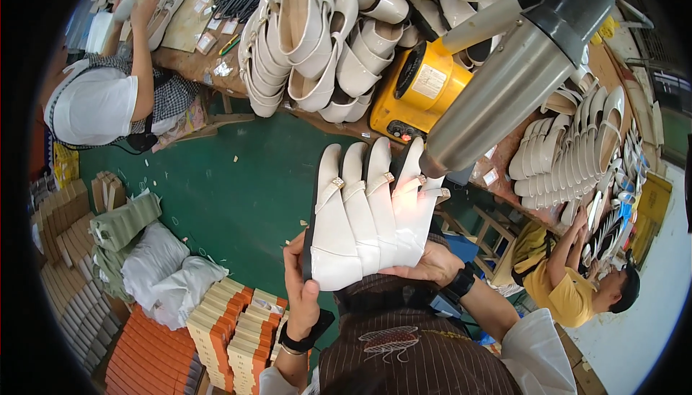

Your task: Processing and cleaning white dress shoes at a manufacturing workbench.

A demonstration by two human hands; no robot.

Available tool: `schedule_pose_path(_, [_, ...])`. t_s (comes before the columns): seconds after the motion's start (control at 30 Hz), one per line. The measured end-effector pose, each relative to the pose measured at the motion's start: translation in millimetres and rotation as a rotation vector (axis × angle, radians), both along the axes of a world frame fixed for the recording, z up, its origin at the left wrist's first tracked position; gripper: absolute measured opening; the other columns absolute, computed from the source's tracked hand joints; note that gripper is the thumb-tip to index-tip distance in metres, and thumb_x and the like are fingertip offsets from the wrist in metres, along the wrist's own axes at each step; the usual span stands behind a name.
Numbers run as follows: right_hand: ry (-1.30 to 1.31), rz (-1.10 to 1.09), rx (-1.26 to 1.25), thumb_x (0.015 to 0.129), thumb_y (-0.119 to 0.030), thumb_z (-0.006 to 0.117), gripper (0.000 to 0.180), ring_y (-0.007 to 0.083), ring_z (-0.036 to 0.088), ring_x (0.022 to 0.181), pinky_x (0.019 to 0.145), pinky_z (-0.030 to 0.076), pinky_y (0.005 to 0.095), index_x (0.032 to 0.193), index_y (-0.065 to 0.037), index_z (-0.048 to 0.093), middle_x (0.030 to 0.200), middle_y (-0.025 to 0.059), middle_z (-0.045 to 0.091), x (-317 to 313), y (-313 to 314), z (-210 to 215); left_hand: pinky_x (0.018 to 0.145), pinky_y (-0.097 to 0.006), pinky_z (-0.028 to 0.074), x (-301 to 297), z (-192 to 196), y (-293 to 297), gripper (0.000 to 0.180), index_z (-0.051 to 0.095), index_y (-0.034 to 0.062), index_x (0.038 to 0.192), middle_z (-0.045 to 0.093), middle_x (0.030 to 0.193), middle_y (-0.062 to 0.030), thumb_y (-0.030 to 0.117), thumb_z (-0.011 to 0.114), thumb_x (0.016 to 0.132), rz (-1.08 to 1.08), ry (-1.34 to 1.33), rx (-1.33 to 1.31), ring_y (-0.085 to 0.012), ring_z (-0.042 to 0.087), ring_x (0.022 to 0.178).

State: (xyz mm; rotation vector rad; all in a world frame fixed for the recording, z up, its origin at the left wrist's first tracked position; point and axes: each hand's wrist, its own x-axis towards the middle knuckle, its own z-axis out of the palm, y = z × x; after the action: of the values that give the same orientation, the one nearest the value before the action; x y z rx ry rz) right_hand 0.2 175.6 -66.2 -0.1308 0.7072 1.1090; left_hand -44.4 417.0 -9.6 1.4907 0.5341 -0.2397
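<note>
White sandals, fanned stack (371, 215) – held at the nozzle of a heat gun (504, 70)

Stack is clamped from the near side by left hand (301, 294) and right hand (425, 264), both closed on it. Risk judged: scorched straps – if the nozzle, almost touching at right, is kept too close.

Orange-and-cream boxes (238, 330), seemingly stacked, lower left

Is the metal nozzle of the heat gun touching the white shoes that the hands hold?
No: the heat gun nozzle ends just above the fanned white shoes, with a small gap between them.
</note>
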Motion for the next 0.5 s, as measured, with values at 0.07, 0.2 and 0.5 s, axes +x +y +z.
schedule_pose_path(0.07, [-0.013,0.034,-0.011,0.093,-0.020,0.057,0.052,0.0283,0.044,0.129,0.110,0.034,0.0494,0.140,-0.006,0.040,0.141,0.0125,0.046,3,3,0,0.105,-0.039,0.029,-6,-2,1,0.097,0.038,-0.0052,0.129,0.043,0.132,-0.0186,0.076,0.050,0.078,0.026,0.008,0.010,-0.0258,0.041,0.124])
schedule_pose_path(0.2, [-0.024,0.073,0.034,0.092,-0.020,0.058,0.053,0.0282,0.044,0.129,0.110,0.034,0.0485,0.139,-0.005,0.041,0.141,0.0124,0.046,4,6,-6,0.105,-0.039,0.029,-16,-1,1,0.095,0.040,-0.0044,0.127,0.043,0.131,-0.0182,0.077,0.050,0.077,0.102,0.011,0.034,-0.0259,0.041,0.124])
schedule_pose_path(0.5, [0.028,0.202,0.073,0.094,-0.018,0.056,0.050,0.0272,0.046,0.127,0.108,0.037,0.0444,0.139,-0.004,0.040,0.139,0.0119,0.047,1,8,-9,0.106,-0.040,0.030,-38,1,4,0.087,0.046,0.0003,0.117,0.048,0.127,-0.0161,0.077,0.049,0.078,0.187,-0.073,0.126,-0.0251,0.044,0.122])
